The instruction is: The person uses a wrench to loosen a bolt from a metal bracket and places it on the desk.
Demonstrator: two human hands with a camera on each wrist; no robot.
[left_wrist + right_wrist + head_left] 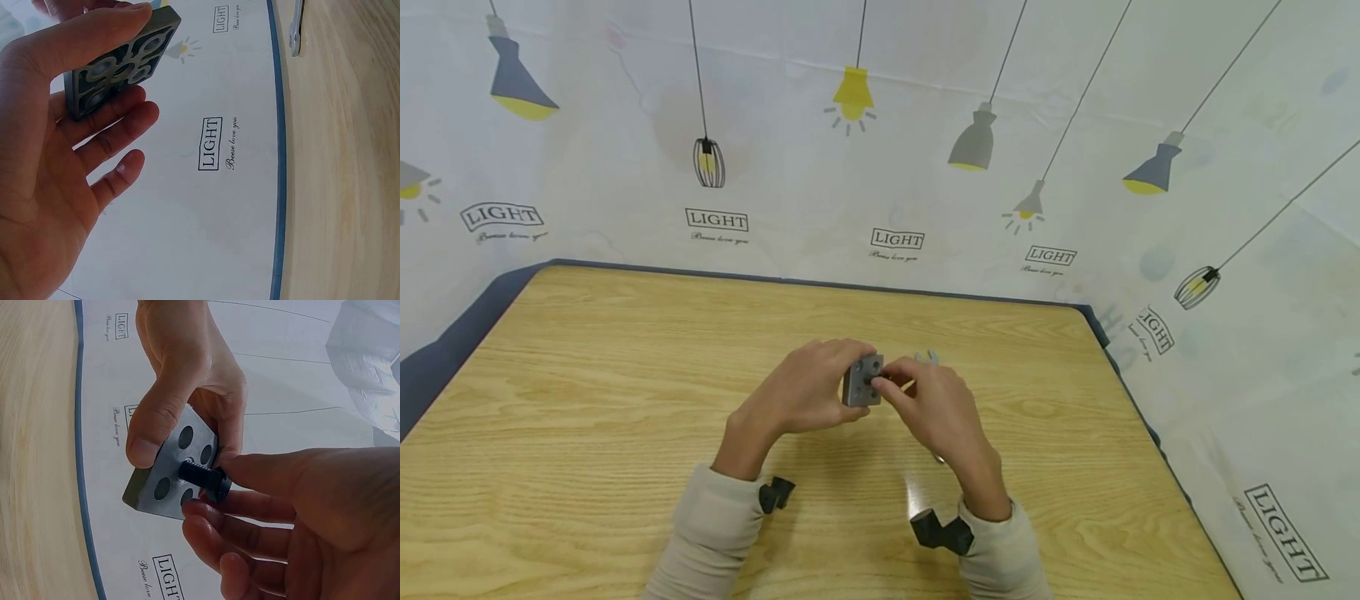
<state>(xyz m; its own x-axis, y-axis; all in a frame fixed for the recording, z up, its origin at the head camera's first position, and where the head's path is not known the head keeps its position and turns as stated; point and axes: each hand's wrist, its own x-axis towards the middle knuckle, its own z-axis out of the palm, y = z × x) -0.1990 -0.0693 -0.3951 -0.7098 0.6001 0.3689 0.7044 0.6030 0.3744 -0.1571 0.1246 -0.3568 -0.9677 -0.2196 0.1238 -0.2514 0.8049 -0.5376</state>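
A grey square metal plate (pixel 169 469) with a hole near each corner and one in the middle is held up off the table. My left hand (pixel 812 386) grips it by its edges, thumb on one side and fingers on the other. In the left wrist view, the back of the plate (pixel 125 65) shows a ribbed, recessed pattern around the holes. A black bolt (pixel 206 478) stands in the centre hole, its threaded shank partly out. My right hand (pixel 936 407) pinches the bolt's head between thumb and fingers.
An open-ended wrench (pixel 927 357) lies on the wooden table (pixel 625 375), mostly hidden behind my right hand. A wall cloth (pixel 790 208) printed with lamps rises behind the table's far edge. Black camera mounts (pixel 942 532) sit at both wrists.
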